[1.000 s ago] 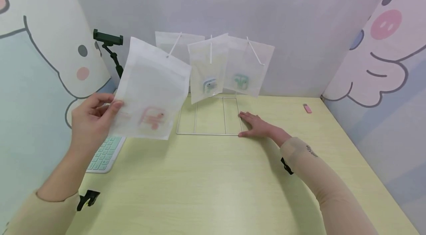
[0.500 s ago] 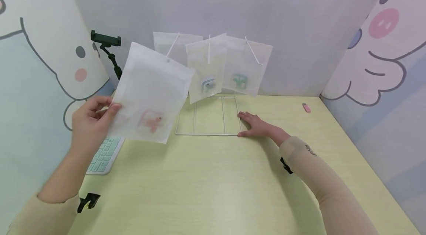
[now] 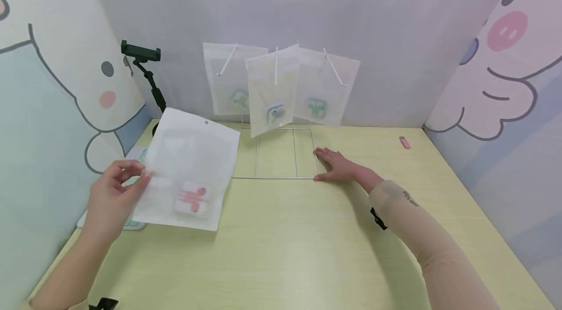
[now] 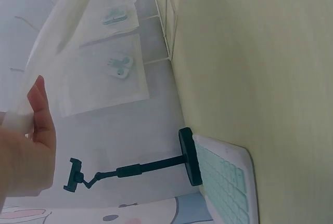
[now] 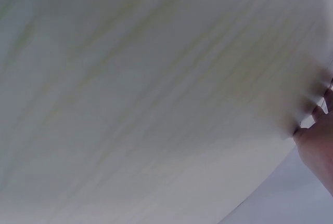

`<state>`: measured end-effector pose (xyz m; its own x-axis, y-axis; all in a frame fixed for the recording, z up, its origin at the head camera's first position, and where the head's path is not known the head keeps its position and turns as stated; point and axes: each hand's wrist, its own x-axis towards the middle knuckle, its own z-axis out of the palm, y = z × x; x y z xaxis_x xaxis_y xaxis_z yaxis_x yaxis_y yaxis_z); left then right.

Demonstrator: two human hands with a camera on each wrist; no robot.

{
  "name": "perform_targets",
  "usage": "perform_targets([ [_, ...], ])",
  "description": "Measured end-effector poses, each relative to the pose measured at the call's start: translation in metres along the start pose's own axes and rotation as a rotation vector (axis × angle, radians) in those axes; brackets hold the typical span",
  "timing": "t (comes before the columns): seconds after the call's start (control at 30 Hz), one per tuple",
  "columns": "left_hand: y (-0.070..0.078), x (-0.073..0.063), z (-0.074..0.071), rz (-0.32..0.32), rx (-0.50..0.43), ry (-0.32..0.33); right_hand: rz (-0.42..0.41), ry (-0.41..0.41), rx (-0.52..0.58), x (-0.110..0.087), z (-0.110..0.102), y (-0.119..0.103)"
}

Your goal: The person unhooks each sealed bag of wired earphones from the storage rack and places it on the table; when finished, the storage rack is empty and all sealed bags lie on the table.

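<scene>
My left hand (image 3: 111, 198) pinches the left edge of a white translucent pouch (image 3: 175, 154) between thumb and fingers. The pouch has a small punched hole near its top edge, and pink-and-white earphones show through its lower part. It hangs tilted above the table, off the rack. With fingers spread and fairly straight, my right hand (image 3: 335, 164) rests on the right side of the wire rack base (image 3: 276, 178). Three similar pouches hang from the rack's white hooks: a left pouch (image 3: 224, 86), a middle pouch (image 3: 268, 81) and a right pouch (image 3: 338, 71), with green or blue-white earphones inside.
A keyboard (image 4: 223, 177), partly behind the held pouch in the head view, lies at the left. Behind it stands a black phone stand (image 3: 147, 73). A small pink USB stick (image 3: 405, 143) lies at the right of the pale wooden table (image 3: 307, 242). Walls enclose three sides.
My left hand has drawn the pouch away from the left hook, down and towards me. The left hanging pouch now shows more fully. My right hand has stayed on the rack base.
</scene>
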<state>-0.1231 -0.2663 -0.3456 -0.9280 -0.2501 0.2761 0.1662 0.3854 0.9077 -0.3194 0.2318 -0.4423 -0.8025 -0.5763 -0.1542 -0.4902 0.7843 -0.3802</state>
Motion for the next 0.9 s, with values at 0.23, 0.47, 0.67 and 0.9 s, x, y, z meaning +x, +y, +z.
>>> perform_targets([
  [0.23,-0.020,-0.017,-0.002,-0.078,0.315,-0.054,-0.005,0.007,0.001,0.000,-0.001,0.001],
  [0.47,-0.032,-0.025,-0.013,-0.162,0.388,-0.278,-0.011,0.001,0.017,-0.001,-0.002,-0.002],
  [0.67,-0.043,-0.027,-0.022,-0.150,0.362,-0.414,-0.006,0.001,0.007,0.001,-0.002,-0.001],
  [0.9,-0.055,-0.025,-0.027,-0.160,0.458,-0.569,-0.005,-0.006,0.000,0.002,-0.001,0.001],
])
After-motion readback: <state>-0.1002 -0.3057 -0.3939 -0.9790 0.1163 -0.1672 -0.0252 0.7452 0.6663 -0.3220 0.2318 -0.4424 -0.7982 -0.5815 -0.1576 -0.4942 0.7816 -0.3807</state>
